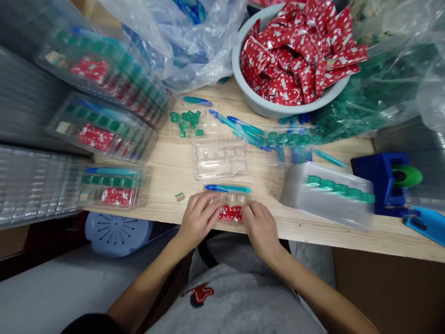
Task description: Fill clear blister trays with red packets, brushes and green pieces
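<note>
A red packet with a white pattern (231, 213) lies between my hands in the lower part of a clear plastic tray at the table's front edge. A blue pen (227, 188) rests along the far side of that tray. My left hand (199, 215) has its fingers bent, thumb and fingertips pinching the packet's left end. On the other end, my right hand (260, 225) presses with curled fingers that partly hide the tray's right side. Just left of my left hand, a small striped eraser-like block (180, 196) sits on the wood.
An unfilled clear tray (221, 160) lies ahead. Loose green pieces (186, 120) and pens (246, 130) are scattered behind it. A grey basin (243, 86) holds red packets. Filled trays (107, 185) stack left; a tray stack (327, 199) and blue tape dispenser (378, 181) stand right.
</note>
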Demonstrator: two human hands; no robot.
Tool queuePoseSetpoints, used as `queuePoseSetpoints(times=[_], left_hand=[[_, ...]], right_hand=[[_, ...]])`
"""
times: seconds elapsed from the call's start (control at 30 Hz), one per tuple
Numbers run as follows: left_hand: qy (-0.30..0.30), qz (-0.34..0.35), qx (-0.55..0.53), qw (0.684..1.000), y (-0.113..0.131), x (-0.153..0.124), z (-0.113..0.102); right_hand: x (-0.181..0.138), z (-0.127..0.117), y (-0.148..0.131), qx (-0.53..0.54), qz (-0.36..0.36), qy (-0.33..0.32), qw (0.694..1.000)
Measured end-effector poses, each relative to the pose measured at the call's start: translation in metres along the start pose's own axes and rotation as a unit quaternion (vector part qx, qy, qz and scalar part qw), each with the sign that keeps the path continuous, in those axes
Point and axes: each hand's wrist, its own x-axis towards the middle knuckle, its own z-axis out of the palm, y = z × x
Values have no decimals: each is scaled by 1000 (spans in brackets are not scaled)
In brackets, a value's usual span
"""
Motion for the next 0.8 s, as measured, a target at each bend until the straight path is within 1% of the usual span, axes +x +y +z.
queuePoseSetpoints(times=[0.1,0.2,0.27,0.33,0.37,0.43,0.5,0.57,0.6,0.63,0.67,0.7,0.73,0.8], left_hand=[[-33,11,-13,999,-12,36,-5],[-109,23,-20,994,-22,74,0],[-162,27,-21,986,-27,92,7],[-191,35,-21,981,-29,102,12],[-197,41,-23,979,-29,105,14],[-201,56,-29,978,-29,107,14],[-193,69,-36,978,-27,107,13],[-176,76,-46,980,-24,107,11],[-168,78,-51,981,-22,107,9],[-160,79,-55,982,-19,107,7],[-152,76,-62,984,-16,106,4],[-142,70,-73,985,-13,105,2],[-126,60,-89,986,-10,104,-1],[-81,37,-126,988,-9,101,-6]], right_hand=[[4,1,-3,-13,-6,0,1000],[4,-1,-7,-5,-24,-3,1000],[3,-8,-8,7,-38,-5,999],[6,-22,-4,25,-46,1,999],[10,-34,2,34,-48,18,998],[26,-69,22,33,-55,88,994],[55,-117,53,-23,-65,182,981],[96,-173,91,-95,-29,225,969],[119,-200,111,-128,25,249,960],[144,-224,132,-151,116,249,950],[169,-245,152,-156,218,235,934],[193,-260,172,-151,255,226,928],[216,-269,190,-144,272,219,926],[255,-275,224,-124,283,201,930]])
